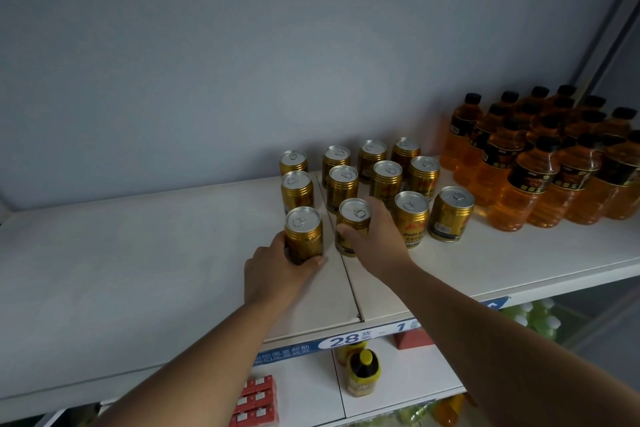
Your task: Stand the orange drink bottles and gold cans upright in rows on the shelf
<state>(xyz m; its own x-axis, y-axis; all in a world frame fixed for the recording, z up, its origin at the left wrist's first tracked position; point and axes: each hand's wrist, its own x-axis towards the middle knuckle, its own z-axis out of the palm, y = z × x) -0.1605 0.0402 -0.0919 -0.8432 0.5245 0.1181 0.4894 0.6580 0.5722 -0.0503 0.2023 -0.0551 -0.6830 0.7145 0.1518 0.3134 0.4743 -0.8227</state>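
Hands each wrap a front gold can: my left hand grips the left can, my right hand its neighbour, squaring rows on the shelf beside the orange bottles.

left hand: palm down, wrapped round the bottom of the front-left gold can, thumb curled across its base
right hand: cupped on the next can, just right of that front-left one, thumb pressed on its side
left arm: bare, coming up from bottom-left
right arm: bare, stretched in from bottom-right, both pretty much straight
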